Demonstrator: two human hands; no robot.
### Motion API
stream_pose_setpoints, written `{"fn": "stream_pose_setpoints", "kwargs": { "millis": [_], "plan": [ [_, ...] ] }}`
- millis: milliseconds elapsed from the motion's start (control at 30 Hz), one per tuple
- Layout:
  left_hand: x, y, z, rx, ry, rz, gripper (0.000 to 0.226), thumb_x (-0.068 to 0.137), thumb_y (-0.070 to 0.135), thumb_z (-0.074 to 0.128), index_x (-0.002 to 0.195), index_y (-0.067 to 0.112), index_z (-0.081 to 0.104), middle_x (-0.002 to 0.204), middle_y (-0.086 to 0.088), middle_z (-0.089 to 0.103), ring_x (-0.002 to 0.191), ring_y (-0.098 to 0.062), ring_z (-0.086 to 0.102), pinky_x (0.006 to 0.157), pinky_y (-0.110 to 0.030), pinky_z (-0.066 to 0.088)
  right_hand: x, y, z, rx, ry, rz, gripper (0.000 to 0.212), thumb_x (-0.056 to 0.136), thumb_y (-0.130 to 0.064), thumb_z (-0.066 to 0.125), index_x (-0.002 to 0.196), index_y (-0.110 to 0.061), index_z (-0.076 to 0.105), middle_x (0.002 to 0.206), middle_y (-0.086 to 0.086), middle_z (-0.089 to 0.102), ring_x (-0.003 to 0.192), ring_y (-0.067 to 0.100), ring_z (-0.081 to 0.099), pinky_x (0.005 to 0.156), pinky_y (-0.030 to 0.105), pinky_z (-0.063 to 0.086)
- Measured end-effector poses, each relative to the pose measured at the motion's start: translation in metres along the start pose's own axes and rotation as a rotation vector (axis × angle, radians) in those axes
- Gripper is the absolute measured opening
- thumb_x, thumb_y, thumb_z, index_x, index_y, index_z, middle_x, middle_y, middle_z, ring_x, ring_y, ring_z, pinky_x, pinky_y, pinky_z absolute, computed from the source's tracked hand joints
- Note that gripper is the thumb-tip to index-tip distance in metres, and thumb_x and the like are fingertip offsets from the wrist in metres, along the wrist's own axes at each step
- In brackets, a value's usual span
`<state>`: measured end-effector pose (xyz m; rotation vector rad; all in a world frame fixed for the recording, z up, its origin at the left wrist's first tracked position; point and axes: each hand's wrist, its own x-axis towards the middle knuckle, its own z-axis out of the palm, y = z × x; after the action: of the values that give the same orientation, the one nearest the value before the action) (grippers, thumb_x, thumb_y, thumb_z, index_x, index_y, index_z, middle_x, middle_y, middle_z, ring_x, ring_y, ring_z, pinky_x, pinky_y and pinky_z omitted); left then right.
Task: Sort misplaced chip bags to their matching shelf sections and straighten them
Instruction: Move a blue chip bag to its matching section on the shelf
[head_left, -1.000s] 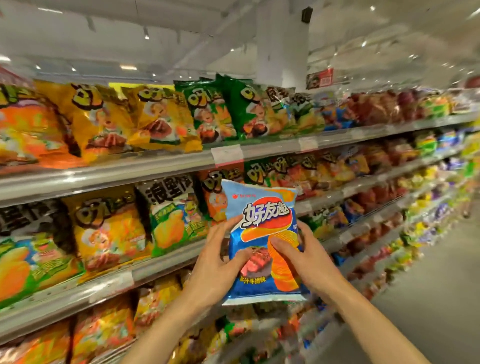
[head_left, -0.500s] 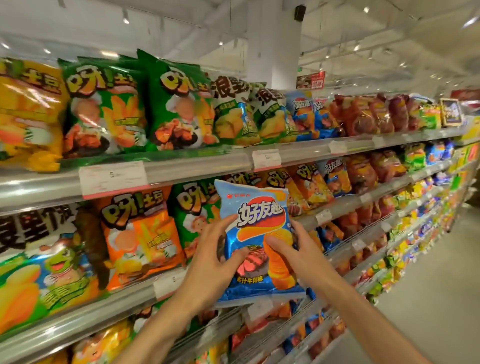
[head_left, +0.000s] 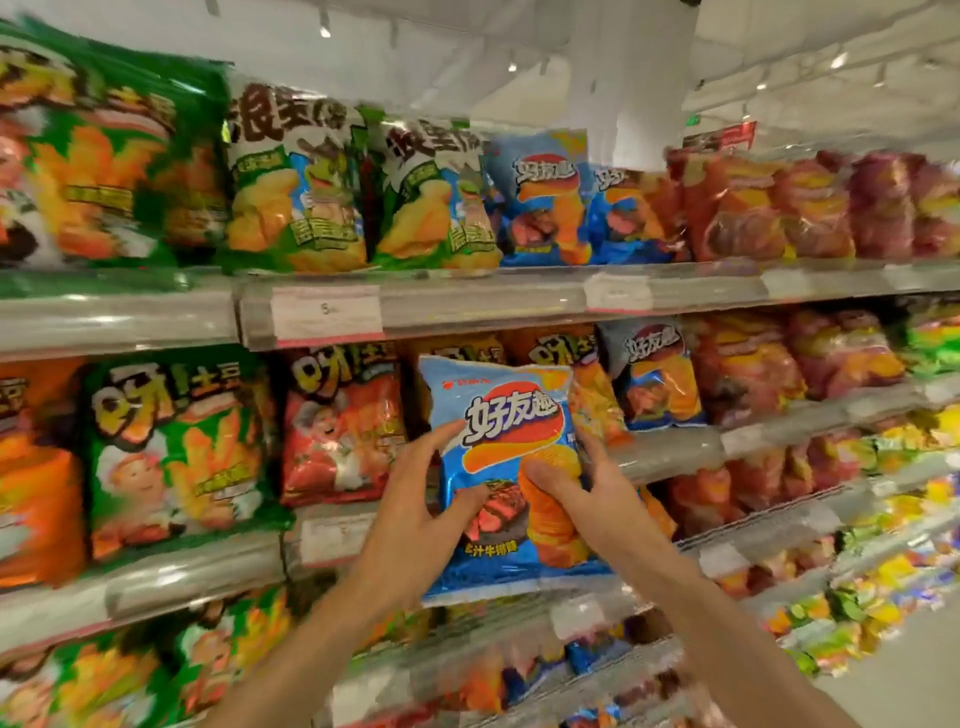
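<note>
I hold a blue chip bag (head_left: 506, 415) with a red and orange logo upright in front of the middle shelf. My left hand (head_left: 415, 514) grips its left edge, thumb on the front. My right hand (head_left: 587, 499) grips its right side, thumb pressed on the printed chips. Matching blue bags (head_left: 540, 197) stand on the top shelf, right of the green and white bags (head_left: 296, 187). One more blue bag (head_left: 654, 374) stands on the middle shelf to the right of the one I hold.
Orange bags (head_left: 545, 348) stand right behind the held bag. Green bags (head_left: 176, 447) and a red bag (head_left: 343, 421) fill the middle shelf to the left. Red bags (head_left: 743, 208) run to the right. The aisle floor (head_left: 914, 691) lies at the lower right.
The view has moved to the right along the shelves while both hands carry the blue bag. The blue bags on the top shelf are now nearer the middle of the view.
</note>
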<state>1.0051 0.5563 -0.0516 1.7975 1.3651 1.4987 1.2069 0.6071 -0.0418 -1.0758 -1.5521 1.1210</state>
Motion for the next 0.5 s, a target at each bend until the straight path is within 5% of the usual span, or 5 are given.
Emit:
{"fn": "stream_pose_setpoints", "kwargs": {
  "millis": [133,267,400,500],
  "plan": [
    [0.038,0.016,0.076,0.045,0.022,-0.053,0.054,0.093,0.030,0.067,0.138,0.046,0.042,0.139,0.023,0.045,0.127,0.005,0.044,0.103,-0.027,0.046,0.036,0.009,-0.078,-0.010,-0.026,0.049,0.081,0.077,-0.054,0.074,0.146,-0.038,0.035,0.125,-0.011,0.064,0.106,0.010,0.066,0.087,0.034,0.058],
    [0.079,0.027,0.126,0.094,0.028,-0.095,0.050,0.094,0.037,0.063,0.138,0.048,0.041,0.142,0.018,0.044,0.119,0.006,0.050,0.100,-0.026,0.048,0.072,0.012,-0.139,0.015,-0.008,0.066,0.048,0.089,-0.034,0.070,0.121,-0.044,0.036,0.101,-0.022,0.059,0.085,-0.004,0.059,0.068,0.018,0.048],
    [0.121,0.022,0.156,0.248,0.134,-0.172,0.060,0.096,0.040,0.059,0.148,0.037,0.030,0.150,0.005,0.036,0.128,-0.010,0.045,0.104,-0.026,0.039,0.108,0.020,-0.192,-0.034,0.052,0.050,0.076,0.084,-0.046,0.073,0.148,-0.039,0.032,0.117,-0.010,0.062,0.100,0.012,0.062,0.091,0.042,0.051],
    [0.148,0.012,0.174,0.371,0.143,-0.238,0.069,0.095,0.036,0.061,0.152,0.028,0.025,0.154,-0.003,0.029,0.141,-0.023,0.032,0.112,-0.030,0.029,0.126,0.024,-0.222,-0.032,0.069,0.060,0.071,0.088,-0.041,0.070,0.148,-0.034,0.033,0.105,-0.015,0.059,0.094,0.011,0.062,0.085,0.040,0.051]
  ]
}}
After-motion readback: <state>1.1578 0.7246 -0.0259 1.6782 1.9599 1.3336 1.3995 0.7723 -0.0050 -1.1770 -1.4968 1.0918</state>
